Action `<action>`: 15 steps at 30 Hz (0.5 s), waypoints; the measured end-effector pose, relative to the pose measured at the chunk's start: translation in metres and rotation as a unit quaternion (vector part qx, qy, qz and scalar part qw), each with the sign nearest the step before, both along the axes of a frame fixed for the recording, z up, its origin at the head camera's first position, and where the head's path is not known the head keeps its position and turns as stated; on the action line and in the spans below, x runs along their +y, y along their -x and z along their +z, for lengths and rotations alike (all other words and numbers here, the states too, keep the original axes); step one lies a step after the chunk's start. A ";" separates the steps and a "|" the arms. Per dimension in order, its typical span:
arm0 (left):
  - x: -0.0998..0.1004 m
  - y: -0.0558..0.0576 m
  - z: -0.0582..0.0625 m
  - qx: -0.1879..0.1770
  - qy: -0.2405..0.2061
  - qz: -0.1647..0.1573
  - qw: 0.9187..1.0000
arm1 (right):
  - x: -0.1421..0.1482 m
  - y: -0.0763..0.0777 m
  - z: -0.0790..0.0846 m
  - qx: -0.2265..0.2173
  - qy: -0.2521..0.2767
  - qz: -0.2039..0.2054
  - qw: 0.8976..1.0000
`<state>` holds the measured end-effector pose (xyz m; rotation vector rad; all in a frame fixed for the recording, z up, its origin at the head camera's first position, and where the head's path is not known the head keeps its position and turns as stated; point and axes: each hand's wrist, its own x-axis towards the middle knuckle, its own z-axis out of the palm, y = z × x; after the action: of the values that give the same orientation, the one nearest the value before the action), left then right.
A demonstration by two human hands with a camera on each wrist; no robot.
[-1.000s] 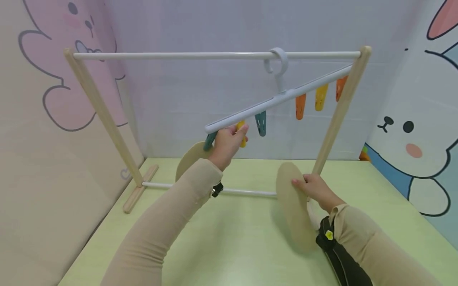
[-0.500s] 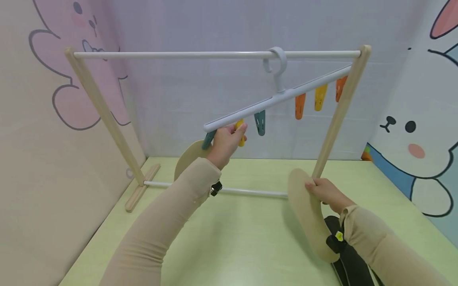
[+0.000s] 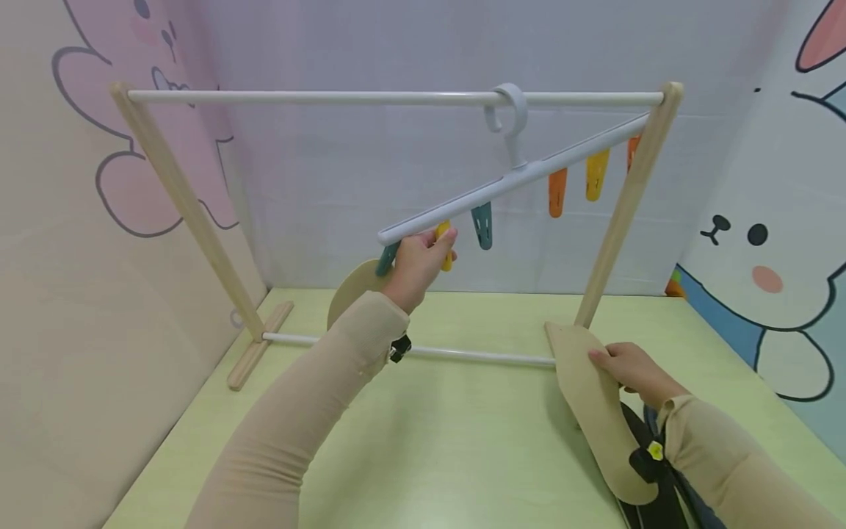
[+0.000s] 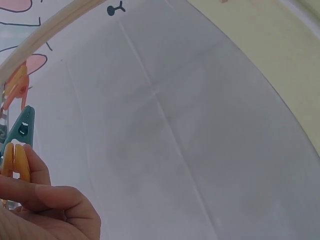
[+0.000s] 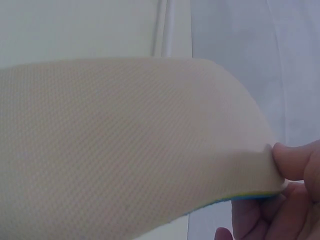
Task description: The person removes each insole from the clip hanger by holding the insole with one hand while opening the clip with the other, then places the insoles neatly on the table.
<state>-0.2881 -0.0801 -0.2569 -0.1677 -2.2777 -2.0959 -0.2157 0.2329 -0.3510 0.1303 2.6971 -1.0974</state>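
My left hand (image 3: pixel 416 268) pinches a yellow clothespin (image 3: pixel 446 246) on the lower left end of a white clip hanger (image 3: pixel 463 205). In the left wrist view the handles of this yellow clothespin (image 4: pixel 21 162) stand between thumb and fingers. A beige insole (image 3: pixel 353 286) is at the leftmost green clothespin (image 3: pixel 386 260), partly behind my left forearm. My right hand (image 3: pixel 641 373) holds another beige insole (image 3: pixel 595 408) by its edge, thumb on the top face. Up close, the right wrist view shows this insole's textured top (image 5: pixel 140 140) and blue-green underside edge.
The hanger hooks over the white top bar (image 3: pixel 317 98) of a wooden rack and tilts down leftward. Further clothespins, green (image 3: pixel 483 226), orange (image 3: pixel 557 192) and yellow (image 3: pixel 597 175), hang along it. A lower bar (image 3: pixel 476 356) and the right post (image 3: pixel 615 220) stand close to the insole.
My right hand has moved right and down toward me with its insole, which now shows more of its top face. The left hand keeps its place at the yellow clothespin.
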 end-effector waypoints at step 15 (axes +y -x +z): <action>0.000 0.002 -0.001 -0.006 0.017 0.009 1.000 | 0.013 -0.004 -0.007 0.010 -0.016 0.006 1.000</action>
<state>-0.2903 -0.0799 -0.2582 -0.1372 -2.3127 -2.0572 -0.2116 0.2454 -0.3582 0.1102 2.7303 -1.0577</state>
